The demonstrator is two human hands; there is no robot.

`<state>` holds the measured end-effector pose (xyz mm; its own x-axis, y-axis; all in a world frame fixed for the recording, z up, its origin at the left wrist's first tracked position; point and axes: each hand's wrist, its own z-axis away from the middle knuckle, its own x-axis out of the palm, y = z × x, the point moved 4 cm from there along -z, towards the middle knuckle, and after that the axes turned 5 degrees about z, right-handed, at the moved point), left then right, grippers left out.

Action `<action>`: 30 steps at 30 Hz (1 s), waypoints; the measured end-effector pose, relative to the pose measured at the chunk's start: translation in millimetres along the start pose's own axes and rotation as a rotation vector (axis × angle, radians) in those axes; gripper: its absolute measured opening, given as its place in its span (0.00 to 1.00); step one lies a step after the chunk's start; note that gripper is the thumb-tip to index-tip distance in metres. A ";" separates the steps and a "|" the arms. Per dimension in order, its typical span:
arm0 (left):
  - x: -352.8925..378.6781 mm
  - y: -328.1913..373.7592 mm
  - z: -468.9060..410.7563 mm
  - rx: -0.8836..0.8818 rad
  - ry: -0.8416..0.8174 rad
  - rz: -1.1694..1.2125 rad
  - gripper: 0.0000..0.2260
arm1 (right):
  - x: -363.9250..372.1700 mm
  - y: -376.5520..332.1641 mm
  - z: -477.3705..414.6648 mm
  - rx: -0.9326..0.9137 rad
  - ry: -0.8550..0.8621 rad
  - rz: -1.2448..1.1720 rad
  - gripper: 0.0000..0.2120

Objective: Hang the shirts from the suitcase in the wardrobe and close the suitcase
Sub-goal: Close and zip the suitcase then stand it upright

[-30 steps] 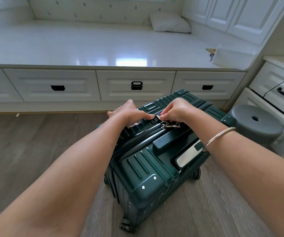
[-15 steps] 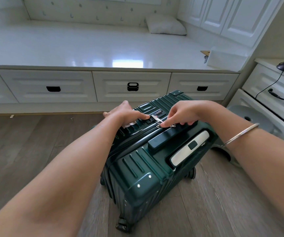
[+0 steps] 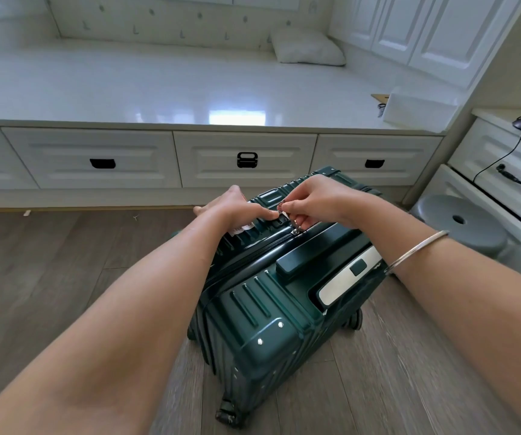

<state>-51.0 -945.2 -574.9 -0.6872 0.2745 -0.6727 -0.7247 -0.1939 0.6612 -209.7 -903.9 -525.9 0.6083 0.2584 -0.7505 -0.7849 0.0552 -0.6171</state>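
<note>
Green suitcase (image 3: 271,309) stands on the floor under both hands. Right hand (image 3: 318,202) pinches the zipper pulls (image 3: 294,223) directly beneath its fingertips. Left hand (image 3: 237,208), just left, lies flat on the shell, holding nothing.

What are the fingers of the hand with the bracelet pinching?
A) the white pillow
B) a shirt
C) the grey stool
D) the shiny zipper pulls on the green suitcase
D: the right hand, the one with the bracelet, pinches the metal zipper pulls on top of the closed green suitcase; the left hand lies beside them.
</note>
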 end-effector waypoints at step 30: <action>-3.7 4.4 -2.9 -0.043 -0.072 0.157 0.45 | 7.1 16.1 -6.2 0.029 -0.015 -0.025 0.06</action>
<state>-51.8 -949.7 -570.5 -0.7879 0.3037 -0.5358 -0.6112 -0.2791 0.7406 -217.3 -907.1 -542.6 0.6257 0.2709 -0.7315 -0.7730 0.0894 -0.6281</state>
